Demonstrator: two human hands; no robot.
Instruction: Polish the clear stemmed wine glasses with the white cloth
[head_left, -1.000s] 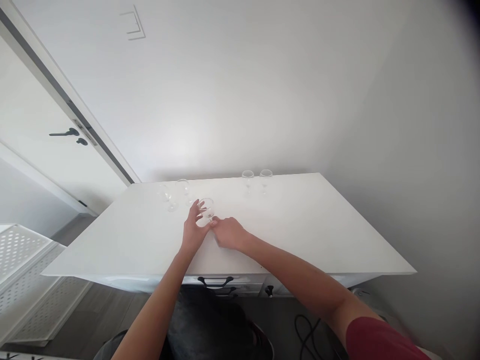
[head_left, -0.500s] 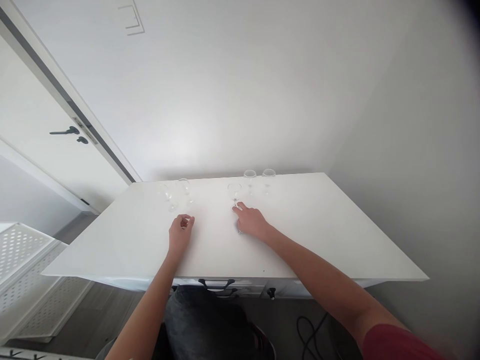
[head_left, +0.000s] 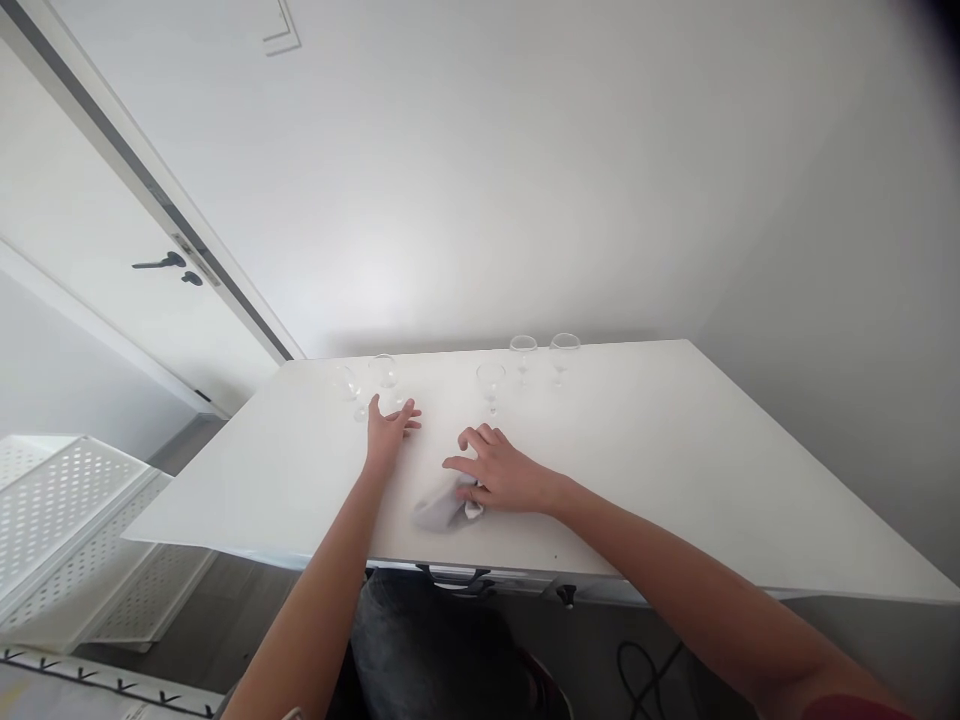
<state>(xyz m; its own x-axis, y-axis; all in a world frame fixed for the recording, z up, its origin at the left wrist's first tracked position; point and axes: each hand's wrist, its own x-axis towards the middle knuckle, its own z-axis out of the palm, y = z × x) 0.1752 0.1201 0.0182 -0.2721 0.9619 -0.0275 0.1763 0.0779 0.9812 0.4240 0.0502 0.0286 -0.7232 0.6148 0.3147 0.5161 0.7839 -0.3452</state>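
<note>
My left hand (head_left: 390,432) lies on the white table (head_left: 675,450) with its fingers stretched toward two clear stemmed glasses (head_left: 367,380) at the back left; it holds nothing. My right hand (head_left: 499,472) rests with spread fingers on a crumpled pale cloth (head_left: 444,508) near the front edge. A single clear wine glass (head_left: 490,383) stands upright just beyond my right hand, apart from it. Two more clear glasses (head_left: 544,355) stand at the back by the wall.
A white wall runs behind the table. A white door with a dark handle (head_left: 161,264) is at the left. White perforated crates (head_left: 67,530) stand on the floor to the left. A dark drawer handle (head_left: 457,582) and cables (head_left: 645,670) show under the table's front edge.
The glass held a second ago was carried right and set down upright. My right hand has left it and drawn back onto the cloth. My left hand has reached forward toward the left glasses.
</note>
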